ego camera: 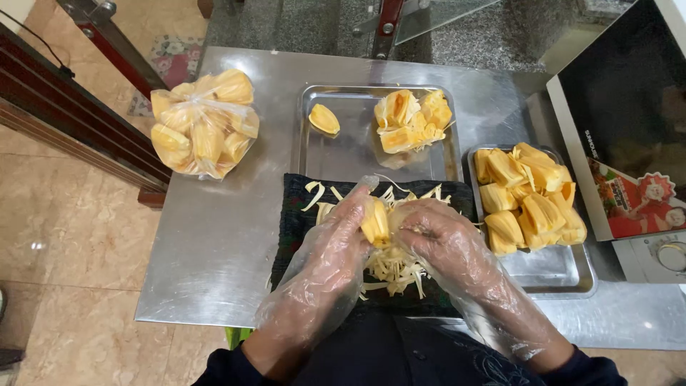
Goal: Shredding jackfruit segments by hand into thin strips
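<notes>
From the head view, I see my left hand (336, 239) and right hand (439, 239), both gloved, pinching one jackfruit pod (376, 223) over the dark mat (293, 214), just below the middle tray (343, 154). I judge the fibres (389, 268) are being stripped; next needs a clean pull apart, minding the slippery flesh.

bright, even overhead light | soft glare on steel table (214, 236) | sharp focus | slight edge distortion
</notes>
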